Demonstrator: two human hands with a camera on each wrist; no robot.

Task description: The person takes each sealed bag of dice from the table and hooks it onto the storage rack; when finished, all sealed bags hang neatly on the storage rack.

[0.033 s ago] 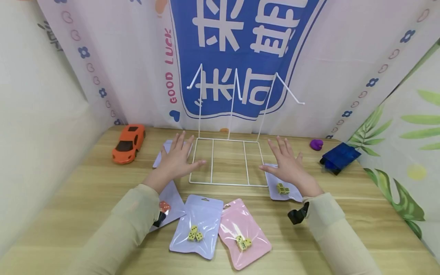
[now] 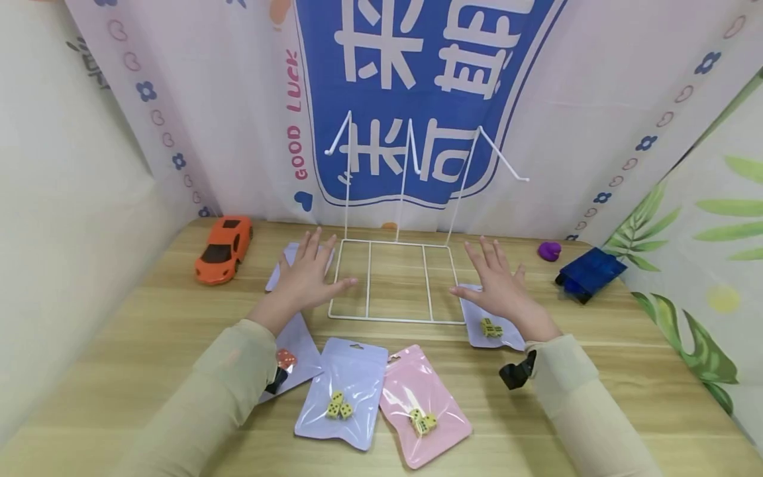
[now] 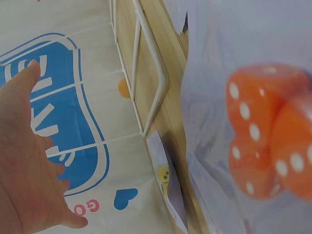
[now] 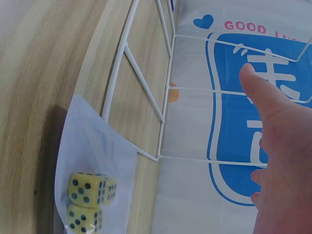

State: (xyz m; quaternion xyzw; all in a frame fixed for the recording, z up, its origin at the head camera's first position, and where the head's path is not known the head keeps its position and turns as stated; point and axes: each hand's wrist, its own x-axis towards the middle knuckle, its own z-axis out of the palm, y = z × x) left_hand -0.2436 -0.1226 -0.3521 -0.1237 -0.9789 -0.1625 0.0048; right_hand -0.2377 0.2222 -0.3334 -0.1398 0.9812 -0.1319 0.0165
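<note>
Both hands hover palm down with fingers spread, holding nothing. The left hand (image 2: 304,275) is beside the left edge of a white wire rack (image 2: 396,320), over two lavender zip bags. One of these bags (image 2: 301,348) contains orange dice (image 3: 263,117); the other, behind it, holds yellow dice (image 3: 164,174) and is partly hidden by the hand. On the rack's right side, the right hand (image 2: 499,291) partly covers a lavender bag (image 2: 477,338) with yellow dice (image 4: 85,190). Three upright wires with bent hooks rise from the rack's back.
At the front lie a lavender bag (image 2: 322,424) and a pink bag (image 2: 441,430), each with yellow dice; their edges meet. An orange toy car (image 2: 224,250) stands back left. A purple duck (image 2: 549,251) and a blue toy vehicle (image 2: 590,273) are back right. A printed curtain (image 2: 238,132) hangs behind.
</note>
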